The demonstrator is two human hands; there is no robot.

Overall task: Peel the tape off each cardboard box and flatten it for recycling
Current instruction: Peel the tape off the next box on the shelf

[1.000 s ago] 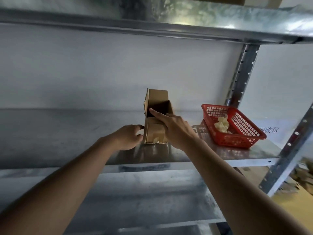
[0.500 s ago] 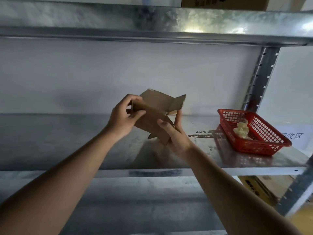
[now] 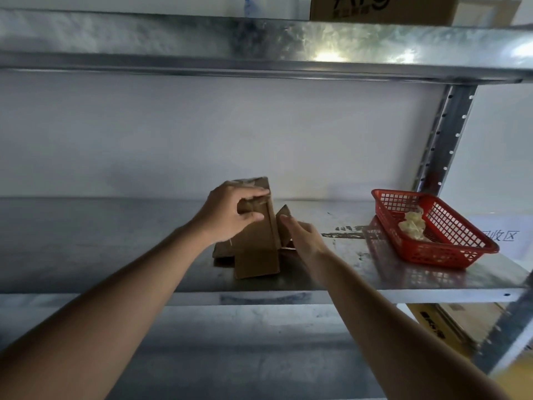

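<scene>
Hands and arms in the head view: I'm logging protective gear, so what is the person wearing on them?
Nothing that shows. Both the left hand and the right hand are bare, with no gloves. No rings, watch or wristband can be seen on them. Both forearms are uncovered all the way to the bottom edge of the picture, so no sleeve comes into view.

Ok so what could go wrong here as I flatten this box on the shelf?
The cardboard box is only partly collapsed, and only the left hand grips its top; it may spring back open. The right hand sits by a raised flap, which could fold unevenly. A hard push might slide it towards the red basket.
</scene>
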